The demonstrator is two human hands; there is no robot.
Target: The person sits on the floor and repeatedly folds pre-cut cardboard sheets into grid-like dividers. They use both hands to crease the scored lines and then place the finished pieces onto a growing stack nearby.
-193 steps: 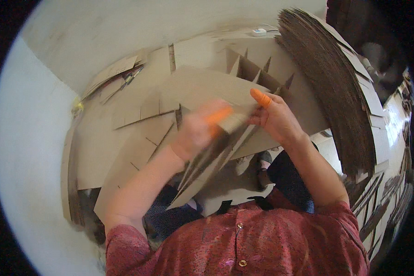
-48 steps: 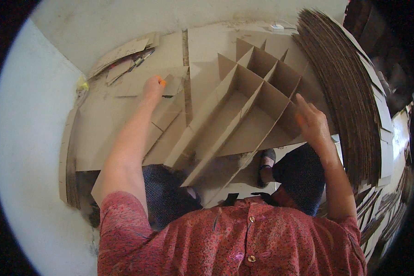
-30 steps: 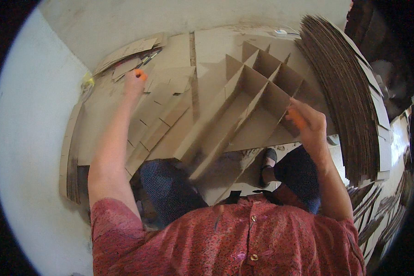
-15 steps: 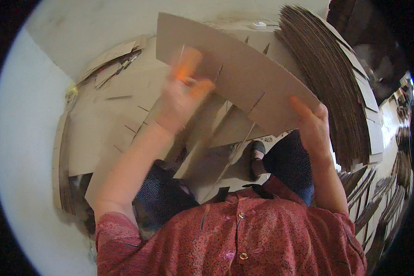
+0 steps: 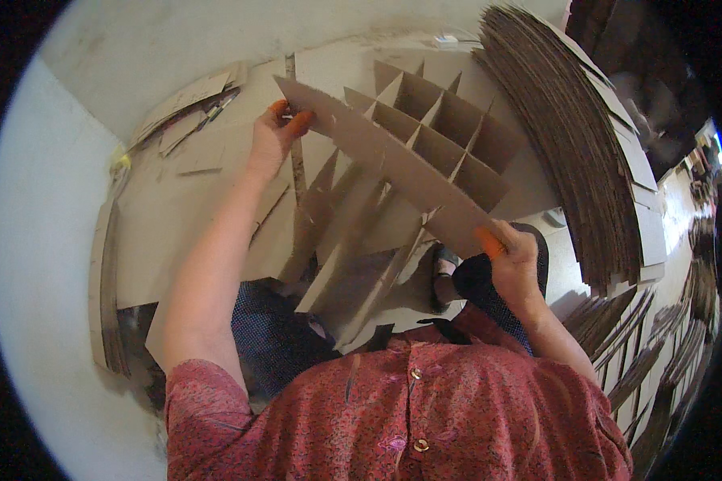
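A long slotted cardboard strip [image 5: 393,164] runs slantwise between my hands. My left hand [image 5: 277,136], with orange coverings on its fingertips, pinches the strip's far left end. My right hand [image 5: 512,256], also orange at the fingertips, grips its near right end. Beneath and behind the strip stands a cardboard divider grid [image 5: 449,120] of crossing pieces forming open cells. Upright cardboard pieces [image 5: 349,232] extend from it toward my legs. The strip lies across the tops of these pieces; whether its slots are seated in them I cannot tell.
A tall curved stack of cardboard strips [image 5: 561,136] stands on the right. Flat cardboard sheets [image 5: 192,216] cover the left side, with pens [image 5: 221,108] near the wall. More cardboard pieces [image 5: 650,345] lean at the lower right. A white wall [image 5: 44,240] rises on the left.
The strip has come down and nearer to the upright pieces, uncovering the divider grid behind it. My left hand, blurred and apart from the strip's end before, now holds that end.
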